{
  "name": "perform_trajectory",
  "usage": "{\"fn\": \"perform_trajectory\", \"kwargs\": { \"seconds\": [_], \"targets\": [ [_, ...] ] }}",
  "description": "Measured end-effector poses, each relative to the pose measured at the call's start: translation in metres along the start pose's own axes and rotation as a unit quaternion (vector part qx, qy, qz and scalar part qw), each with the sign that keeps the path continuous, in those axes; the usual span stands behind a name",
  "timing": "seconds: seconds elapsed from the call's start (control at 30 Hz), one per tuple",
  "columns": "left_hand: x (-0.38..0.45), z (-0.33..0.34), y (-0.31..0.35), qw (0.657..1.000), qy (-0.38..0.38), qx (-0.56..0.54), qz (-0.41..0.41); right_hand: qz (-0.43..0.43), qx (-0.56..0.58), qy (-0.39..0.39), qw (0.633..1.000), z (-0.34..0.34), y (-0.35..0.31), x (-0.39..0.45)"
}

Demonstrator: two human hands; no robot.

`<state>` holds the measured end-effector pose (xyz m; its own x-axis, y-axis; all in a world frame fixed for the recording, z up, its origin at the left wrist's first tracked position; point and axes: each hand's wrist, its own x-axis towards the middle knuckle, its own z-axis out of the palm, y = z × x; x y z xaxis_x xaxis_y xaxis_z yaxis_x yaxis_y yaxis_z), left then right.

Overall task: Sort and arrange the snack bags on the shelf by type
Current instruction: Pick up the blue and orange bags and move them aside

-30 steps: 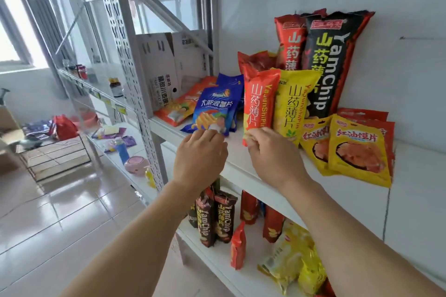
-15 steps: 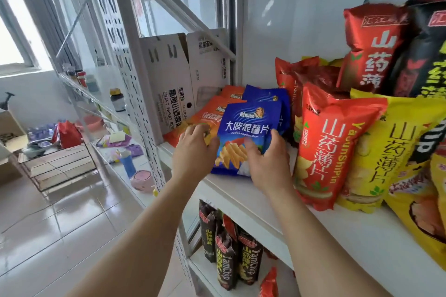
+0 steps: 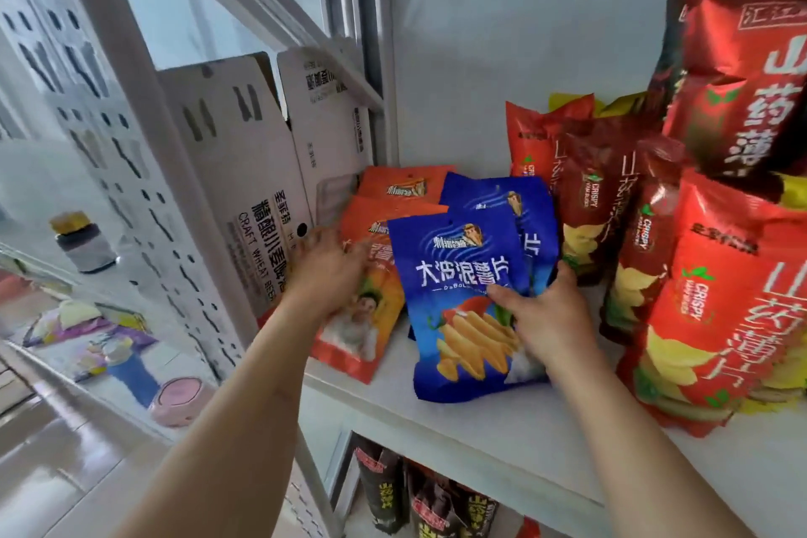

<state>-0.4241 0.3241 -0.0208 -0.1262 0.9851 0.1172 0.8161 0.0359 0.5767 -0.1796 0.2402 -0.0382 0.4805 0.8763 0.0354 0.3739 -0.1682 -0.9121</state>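
A blue chip bag stands tilted on the white shelf, with my right hand gripping its right edge. A second blue bag leans right behind it. To the left lie orange bags, one more orange bag behind them. My left hand, blurred and with fingers spread, rests on the front orange bag. Red yam chip bags stand to the right, with yellow bags partly hidden behind them.
White cardboard boxes stand at the shelf's left end beside a perforated upright post. Dark yam chip bags fill the shelf below. A neighbouring shelf at left holds a small jar and a pink round item.
The view has moved closer to the shelf. My right hand has slid to the blue bag's right edge and grips it. My left hand has shifted left onto the orange bags.
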Motion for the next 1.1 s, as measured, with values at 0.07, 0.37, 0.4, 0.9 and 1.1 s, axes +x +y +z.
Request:
{"fn": "perform_trajectory", "kwargs": {
  "seconds": [0.07,0.37,0.4,0.9,1.1],
  "targets": [
    [0.014,-0.006,-0.003,0.999,-0.042,-0.003,-0.005,0.002,0.018,0.000,1.000,-0.001,0.006,0.004],
    [0.041,0.000,-0.011,0.994,-0.030,-0.106,-0.027,0.001,0.064,-0.029,0.998,-0.010,0.015,0.002],
    [0.042,0.000,-0.008,0.992,-0.020,-0.124,-0.031,0.005,0.063,-0.028,0.998,-0.009,0.016,0.003],
    [0.064,0.008,0.010,0.942,-0.080,-0.311,-0.093,-0.003,0.105,-0.035,0.994,-0.011,0.018,0.003],
    [0.056,0.011,0.005,0.914,-0.069,-0.392,-0.082,-0.014,0.098,-0.036,0.994,-0.012,0.015,0.001]
  ]
}}
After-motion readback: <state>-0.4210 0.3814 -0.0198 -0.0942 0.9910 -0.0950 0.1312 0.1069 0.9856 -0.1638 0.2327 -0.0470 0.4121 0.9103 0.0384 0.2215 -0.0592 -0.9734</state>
